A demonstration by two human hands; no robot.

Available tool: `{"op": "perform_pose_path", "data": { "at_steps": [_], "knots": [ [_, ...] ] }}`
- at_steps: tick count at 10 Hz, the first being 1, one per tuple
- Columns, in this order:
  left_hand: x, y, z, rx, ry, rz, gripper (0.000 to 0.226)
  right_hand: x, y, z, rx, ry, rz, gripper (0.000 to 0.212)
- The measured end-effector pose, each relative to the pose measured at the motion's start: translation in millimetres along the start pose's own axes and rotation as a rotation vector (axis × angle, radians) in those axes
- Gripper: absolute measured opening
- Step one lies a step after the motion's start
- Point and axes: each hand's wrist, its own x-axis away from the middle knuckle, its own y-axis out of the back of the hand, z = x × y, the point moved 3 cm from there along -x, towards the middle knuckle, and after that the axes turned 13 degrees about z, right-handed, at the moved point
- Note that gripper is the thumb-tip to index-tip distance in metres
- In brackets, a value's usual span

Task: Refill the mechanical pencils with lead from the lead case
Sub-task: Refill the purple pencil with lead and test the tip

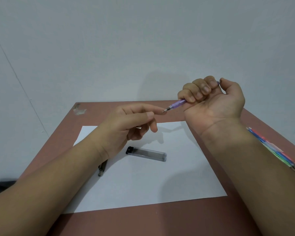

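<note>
Your forearms fill the near view. Your right hand [215,97] has a closed grip on the purple pencil [177,104], tip aimed left at your loose left hand [129,121]; the forefinger is nearest. Below, the lead case [146,153] lies on paper [160,184].

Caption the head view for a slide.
Right hand grips purple mechanical pencil; left hand fingertip at its tip; lead case on paper.

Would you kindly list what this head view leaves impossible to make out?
- Purple mechanical pencil: barrel hidden inside the gripping right hand.
- Dark pencil: mostly under the left forearm.
- Coloured pencils: partly behind the right forearm.
- Lead case: contents too small.
</note>
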Motion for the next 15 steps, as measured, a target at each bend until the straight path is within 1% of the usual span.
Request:
{"op": "perform_pose_path", "data": {
  "at_steps": [4,7,9,10,11,12,13,14,15],
  "knots": [
    [-2.9,-4.9,-2.4,-0.037,-0.026,-0.071,0.01,1.6,-1.2,-4.4,-0.027,-0.019,-0.003,0.036],
    [-3.3,-4.3,-2.2,-0.058,-0.027,-0.065,0.004,2.4,-0.1,-8.0,-0.03,-0.033,0.01,0.038],
    [-3.2,-2.8,-1.0,-0.057,-0.018,-0.076,0.007,3.4,-1.0,-10.0,-0.019,-0.049,0.022,0.04],
    [-3.9,-1.6,0.0,-0.068,-0.012,-0.089,0.01,1.5,-2.1,-12.0,0.028,-0.067,0.047,0.043],
    [-3.7,-1.4,0.3,-0.09,0.012,-0.114,0.014,-2.9,-1.2,-16.0,0.131,-0.09,0.049,0.045],
    [-3.3,-0.1,0.7,-0.112,0.043,-0.167,0.01,-4.7,2.5,-21.0,0.28,-0.124,-0.03,0.034],
    [-3.4,1.6,1.1,-0.146,0.081,-0.225,0.007,-4.6,5.0,-20.7,0.418,-0.137,-0.071,0.024],
    [-2.6,2.5,2.9,-0.228,0.125,-0.237,0.009,-4.5,7.4,-18.1,0.628,-0.167,-0.082,0.024],
    [-0.5,1.7,4.4,-0.354,0.17,-0.247,0.01,-3.8,5.9,-17.4,0.815,-0.195,-0.044,0.037]
  ]
}}
